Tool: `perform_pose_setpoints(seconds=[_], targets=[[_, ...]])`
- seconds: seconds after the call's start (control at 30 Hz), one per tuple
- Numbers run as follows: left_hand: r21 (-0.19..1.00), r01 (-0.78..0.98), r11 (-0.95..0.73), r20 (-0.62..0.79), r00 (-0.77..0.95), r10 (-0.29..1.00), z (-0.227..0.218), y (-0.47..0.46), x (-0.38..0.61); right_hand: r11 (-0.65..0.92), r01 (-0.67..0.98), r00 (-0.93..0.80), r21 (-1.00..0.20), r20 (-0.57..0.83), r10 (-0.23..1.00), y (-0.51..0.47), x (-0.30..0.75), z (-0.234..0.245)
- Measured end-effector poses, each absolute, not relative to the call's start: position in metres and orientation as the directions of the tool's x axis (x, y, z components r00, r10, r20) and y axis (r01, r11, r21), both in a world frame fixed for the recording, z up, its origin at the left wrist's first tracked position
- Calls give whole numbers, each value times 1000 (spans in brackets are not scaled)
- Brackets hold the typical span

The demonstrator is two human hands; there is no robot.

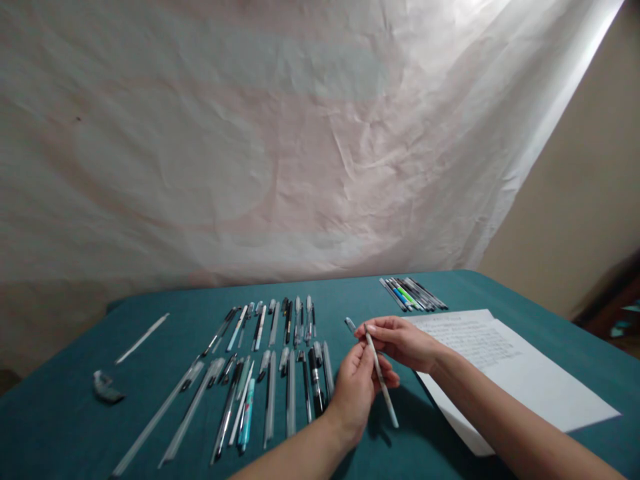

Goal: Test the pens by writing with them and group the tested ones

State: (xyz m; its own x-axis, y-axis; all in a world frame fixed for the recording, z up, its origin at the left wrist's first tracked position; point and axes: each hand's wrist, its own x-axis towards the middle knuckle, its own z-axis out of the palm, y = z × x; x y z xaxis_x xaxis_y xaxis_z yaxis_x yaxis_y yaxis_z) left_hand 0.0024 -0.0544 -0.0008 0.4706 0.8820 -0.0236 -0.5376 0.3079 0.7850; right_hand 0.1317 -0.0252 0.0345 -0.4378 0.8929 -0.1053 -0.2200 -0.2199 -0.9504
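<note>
A slim whitish pen [383,383] slants down toward me between my two hands. My left hand [353,393] is closed around its middle, with some fingers curled behind it. The fingertips of my right hand [407,341] pinch its upper end. Just behind my fingers lies a clear pen part [350,324], partly hidden by them. To the left of my hands, pens, clear barrels and caps lie in two rows, among them a turquoise patterned pen [247,417] and a black-and-clear pen [316,383].
A bundle of pens [413,295] lies at the back right of the green-covered table [345,293]. Handwritten white sheets [520,373] lie under and beyond my right forearm. At the left are a thin white stick [143,339] and a curled dark strip [106,388]. A pale sheet [300,133] hangs behind.
</note>
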Motion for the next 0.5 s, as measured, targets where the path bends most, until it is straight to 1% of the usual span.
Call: perform_pose_setpoints(seconds=[0.13,0.5], targets=[[774,-548,318,-30,470,882,1,-55,2,-237,-221,-454,-946,-115,883,-24,133,34],[832,-496,248,-25,414,910,-1,-52,-1,-188,-215,-399,-958,-89,913,-26,129,36]])
